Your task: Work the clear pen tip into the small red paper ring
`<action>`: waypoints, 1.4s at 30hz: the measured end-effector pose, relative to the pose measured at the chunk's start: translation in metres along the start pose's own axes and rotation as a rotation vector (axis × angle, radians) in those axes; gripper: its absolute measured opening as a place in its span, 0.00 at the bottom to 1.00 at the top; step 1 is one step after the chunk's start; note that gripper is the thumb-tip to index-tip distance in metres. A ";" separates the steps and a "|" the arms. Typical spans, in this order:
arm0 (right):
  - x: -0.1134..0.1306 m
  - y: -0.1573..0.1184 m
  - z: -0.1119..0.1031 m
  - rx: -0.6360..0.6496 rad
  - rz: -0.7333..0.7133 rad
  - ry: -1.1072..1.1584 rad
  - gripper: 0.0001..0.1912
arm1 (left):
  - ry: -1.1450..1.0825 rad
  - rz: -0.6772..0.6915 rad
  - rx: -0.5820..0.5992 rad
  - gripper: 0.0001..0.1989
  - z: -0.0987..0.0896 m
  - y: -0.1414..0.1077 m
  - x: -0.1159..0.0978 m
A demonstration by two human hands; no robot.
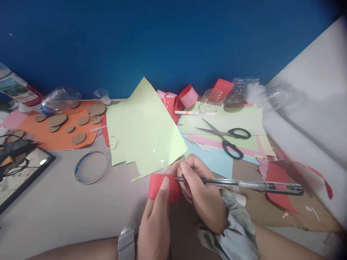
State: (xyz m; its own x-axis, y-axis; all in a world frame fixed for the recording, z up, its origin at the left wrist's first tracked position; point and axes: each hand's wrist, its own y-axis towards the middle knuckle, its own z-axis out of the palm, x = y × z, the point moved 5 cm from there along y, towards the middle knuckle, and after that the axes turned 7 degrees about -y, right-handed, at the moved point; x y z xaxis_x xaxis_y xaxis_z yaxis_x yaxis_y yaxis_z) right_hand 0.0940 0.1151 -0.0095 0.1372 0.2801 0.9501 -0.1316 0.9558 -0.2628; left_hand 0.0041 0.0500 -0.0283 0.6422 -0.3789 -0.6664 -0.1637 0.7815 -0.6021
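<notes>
A small rolled or folded piece of red paper (156, 187) is pinched in my left hand (157, 220), with the thumb across its front. My right hand (200, 191) grips a black gel pen (260, 185) with a clear barrel. Its tip points left and meets the right part of the red paper, or hovers just over it; I cannot tell which. Both hands are close together near the front of the table. Just beyond them lies a large light green sheet of paper (143, 126) with an uneven cut lower edge.
Scissors (222, 135) lie open on stacked coloured paper at right, beside a white marker (195, 113). Cardboard discs (78, 138) rest on orange paper (62, 142) at left. A tape ring (76, 173), a tablet-like device (27, 177) and plastic bottles (61, 99) surround the work area. A blue wall (173, 43) stands behind.
</notes>
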 end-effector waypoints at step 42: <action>-0.003 -0.004 -0.005 -0.004 -0.069 -0.062 0.22 | 0.060 0.028 0.133 0.29 -0.002 0.000 -0.009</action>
State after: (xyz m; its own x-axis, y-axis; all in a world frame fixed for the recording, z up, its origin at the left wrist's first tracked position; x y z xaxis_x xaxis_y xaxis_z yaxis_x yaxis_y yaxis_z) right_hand 0.0990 0.1111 -0.0123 0.0850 0.2074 0.9746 -0.1201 0.9731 -0.1966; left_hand -0.0034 0.0521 -0.0234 0.5923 -0.3818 -0.7095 -0.0780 0.8493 -0.5222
